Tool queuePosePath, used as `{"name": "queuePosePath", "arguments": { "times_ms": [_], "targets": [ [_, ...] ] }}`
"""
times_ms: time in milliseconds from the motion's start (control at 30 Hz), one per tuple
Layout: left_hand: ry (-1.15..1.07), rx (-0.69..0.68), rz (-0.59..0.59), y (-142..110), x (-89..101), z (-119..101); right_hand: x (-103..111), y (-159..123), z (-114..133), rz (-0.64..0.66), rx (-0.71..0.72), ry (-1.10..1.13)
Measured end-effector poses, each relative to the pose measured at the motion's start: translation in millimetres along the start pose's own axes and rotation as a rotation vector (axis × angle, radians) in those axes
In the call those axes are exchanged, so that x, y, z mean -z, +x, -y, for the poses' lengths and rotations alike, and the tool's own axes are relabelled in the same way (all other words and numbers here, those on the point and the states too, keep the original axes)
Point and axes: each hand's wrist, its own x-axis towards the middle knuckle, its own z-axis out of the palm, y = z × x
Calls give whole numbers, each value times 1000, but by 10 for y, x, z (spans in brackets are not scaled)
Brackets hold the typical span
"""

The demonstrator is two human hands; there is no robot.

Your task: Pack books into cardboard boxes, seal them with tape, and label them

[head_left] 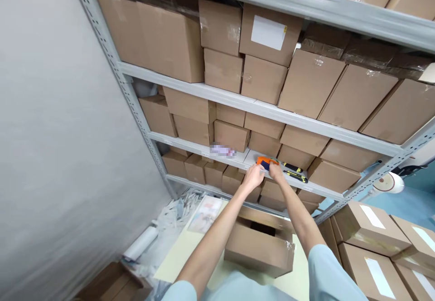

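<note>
Both arms reach forward to a white shelf. My right hand (276, 171) is closed on an orange and dark blue tool that looks like a tape dispenser (264, 161), held at the shelf's front edge. Just left of it, my left hand (254, 177) is closed in a pinch at the dispenser's near side; what its fingertips hold is too small to make out. To the right lie yellow and black utility knives (295, 176) on the shelf. Below my arms stands a cardboard box (260, 246) with a dark gap in its top, on a pale yellow table (183, 251).
Cardboard boxes (224, 72) fill the metal rack's shelves (258, 106). A blurred purple-white item (222, 150) lies on the shelf to the left. Labelled boxes (370, 228) are stacked at right, near a white fan (389, 182). A white roll (141, 243) and an open box (112, 283) are lower left.
</note>
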Motion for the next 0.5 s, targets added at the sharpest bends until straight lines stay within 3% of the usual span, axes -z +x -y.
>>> {"name": "queuePosePath", "arguments": {
  "times_ms": [200, 367, 500],
  "targets": [
    [-272, 40, -97, -545, -66, 194, -192, -317, -204, -69, 64, 195],
    [-597, 33, -146, -1203, -223, 125, -613, -1165, -295, -237, 232, 989],
    [-614, 72, -163, -1552, -234, -36, -737, -1802, -222, -239, 163, 1154]
  ]
}}
